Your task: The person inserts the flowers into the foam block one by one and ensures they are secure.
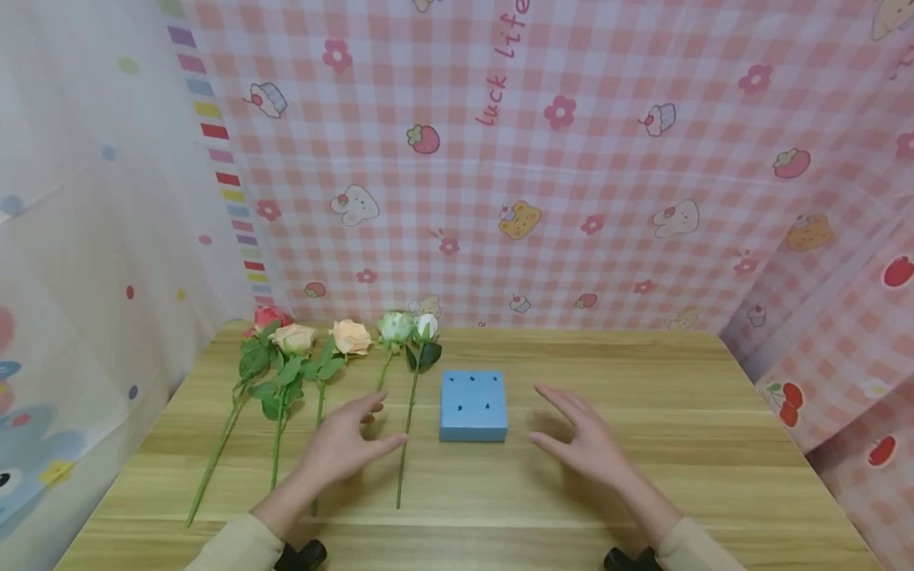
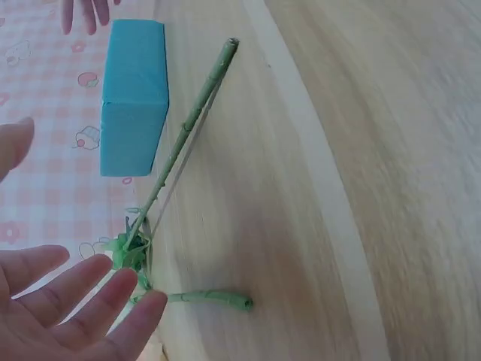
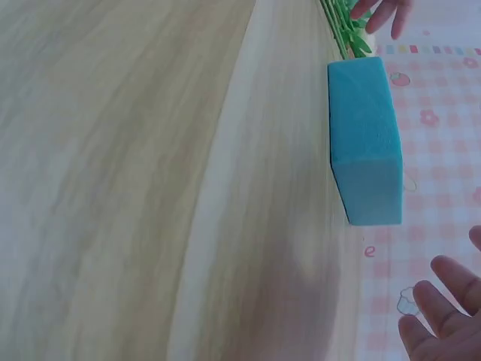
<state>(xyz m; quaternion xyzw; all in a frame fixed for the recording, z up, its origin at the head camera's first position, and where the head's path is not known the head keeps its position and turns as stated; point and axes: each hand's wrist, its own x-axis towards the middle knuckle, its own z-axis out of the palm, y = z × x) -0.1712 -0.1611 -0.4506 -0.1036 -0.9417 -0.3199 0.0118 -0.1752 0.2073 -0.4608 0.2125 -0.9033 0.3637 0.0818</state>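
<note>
A light blue foam block with several small dark holes in its top sits mid-table. My left hand hovers left of it with fingers spread, over the stems of the green flower and the white flower. On the block's other side, my right hand is held apart from it, fingers extended and nothing in the grasp. Both wrist views show the block's sides, with the left hand and right hand clear of it.
Further left on the wooden table lie a red rose, a cream rose and a peach rose, with long green stems pointing toward me. A pink checked cloth hangs behind the table; a white curtain is at left.
</note>
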